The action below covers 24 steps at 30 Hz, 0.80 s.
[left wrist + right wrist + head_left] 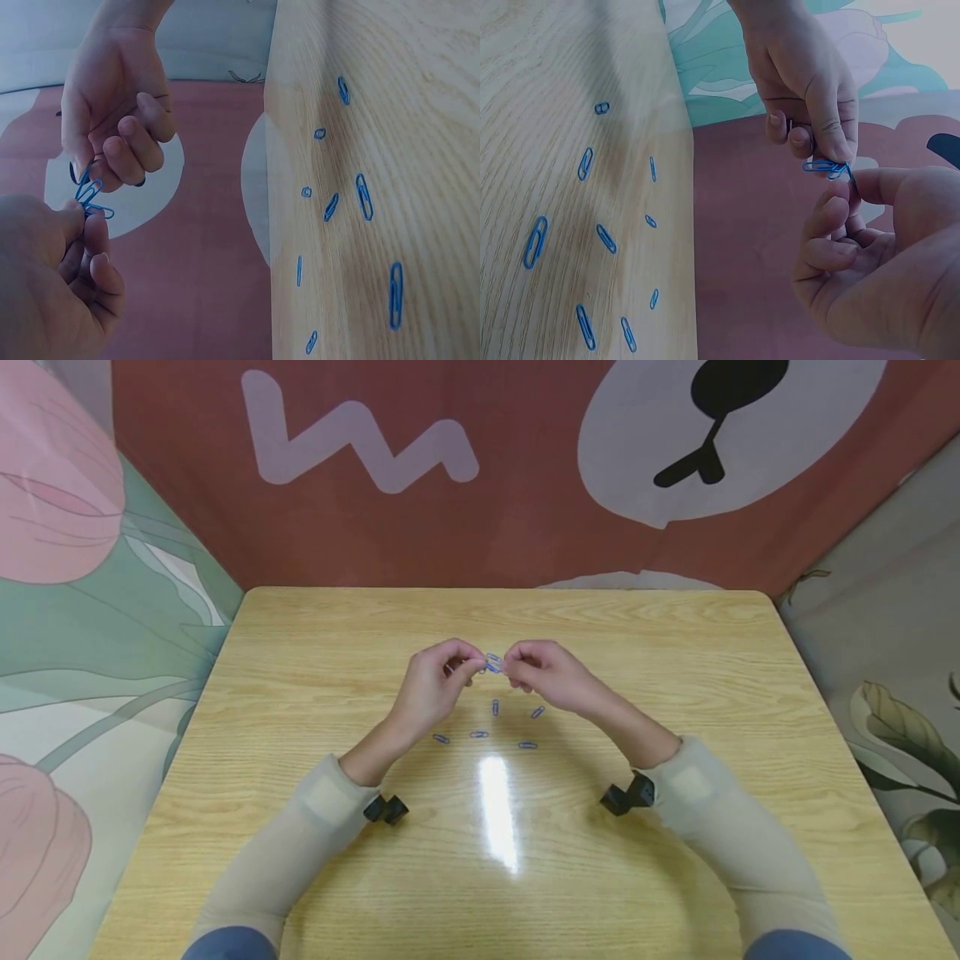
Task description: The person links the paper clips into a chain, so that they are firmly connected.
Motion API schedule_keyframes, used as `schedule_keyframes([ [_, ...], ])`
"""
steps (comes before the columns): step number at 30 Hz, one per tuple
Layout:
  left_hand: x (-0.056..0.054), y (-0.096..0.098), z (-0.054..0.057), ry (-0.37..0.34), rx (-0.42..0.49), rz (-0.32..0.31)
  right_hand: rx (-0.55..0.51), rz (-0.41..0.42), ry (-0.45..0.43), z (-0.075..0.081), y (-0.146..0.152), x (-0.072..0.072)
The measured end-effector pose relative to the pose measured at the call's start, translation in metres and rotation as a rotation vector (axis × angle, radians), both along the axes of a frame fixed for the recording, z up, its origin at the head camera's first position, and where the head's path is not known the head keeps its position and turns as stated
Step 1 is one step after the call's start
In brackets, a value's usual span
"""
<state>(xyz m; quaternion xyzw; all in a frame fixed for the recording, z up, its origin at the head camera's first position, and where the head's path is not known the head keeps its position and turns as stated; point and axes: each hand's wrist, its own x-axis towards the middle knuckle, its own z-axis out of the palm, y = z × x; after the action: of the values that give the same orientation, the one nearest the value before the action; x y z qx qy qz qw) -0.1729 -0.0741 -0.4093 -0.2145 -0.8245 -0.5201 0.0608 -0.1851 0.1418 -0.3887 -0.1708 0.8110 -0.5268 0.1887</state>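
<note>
Above the far middle of the table, both hands meet over a small bunch of blue paper clips (492,663). My left hand (437,687) pinches clips between thumb and forefinger; in the left wrist view several linked loops (91,196) fan out from its fingertips. Facing it, my right hand (553,675) pinches one blue paper clip (851,175) at the edge of the bunch, its other fingers curled in. How the clips are joined cannot be told. Loose blue paper clips lie on the wood below the hands, among them one upright in the head view (495,707).
The wooden table (600,877) carries more scattered clips, such as one at the left (441,739) and one at the right (528,745). A red printed cloth (420,539) hangs behind the far edge. Black wrist cameras (628,795) sit at the sleeves.
</note>
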Motion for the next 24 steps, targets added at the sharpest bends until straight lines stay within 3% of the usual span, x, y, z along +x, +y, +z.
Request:
schedule_keyframes([
  [6,-0.0003,0.0003,-0.0004,0.002,0.003,-0.01,0.005,0.001,-0.034,0.0,-0.0004,-0.0009],
  [24,0.0013,0.0037,-0.0007,0.03,-0.009,-0.041,-0.072,0.046,-0.259,0.0025,0.0014,-0.0041],
])
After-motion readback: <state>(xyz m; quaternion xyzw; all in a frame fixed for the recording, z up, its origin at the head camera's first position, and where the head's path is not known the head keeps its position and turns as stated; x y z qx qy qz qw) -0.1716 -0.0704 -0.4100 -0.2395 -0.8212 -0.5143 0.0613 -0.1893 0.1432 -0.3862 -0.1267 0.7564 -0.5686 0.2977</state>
